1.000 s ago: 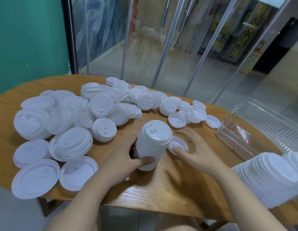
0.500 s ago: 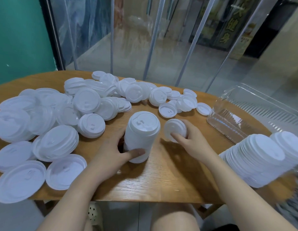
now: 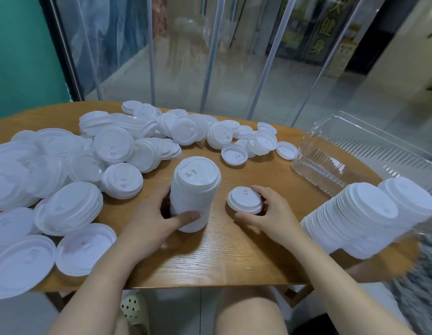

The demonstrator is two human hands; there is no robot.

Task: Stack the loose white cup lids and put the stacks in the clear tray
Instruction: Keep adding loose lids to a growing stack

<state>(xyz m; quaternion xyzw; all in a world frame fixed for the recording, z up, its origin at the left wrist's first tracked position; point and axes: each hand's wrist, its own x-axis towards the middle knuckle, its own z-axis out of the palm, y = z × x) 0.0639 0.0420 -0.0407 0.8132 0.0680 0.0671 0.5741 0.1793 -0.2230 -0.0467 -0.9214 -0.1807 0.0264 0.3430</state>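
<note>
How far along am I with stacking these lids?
Done: two long stacks lie at the clear tray. In hand: left hand grips an upright stack; right hand holds one lid. Left: many loose lids on the table.

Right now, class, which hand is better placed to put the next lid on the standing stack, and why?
Right. The right hand already grips a single lid just beside the stack, while the left hand is busy gripping that stack upright on the table.
</note>
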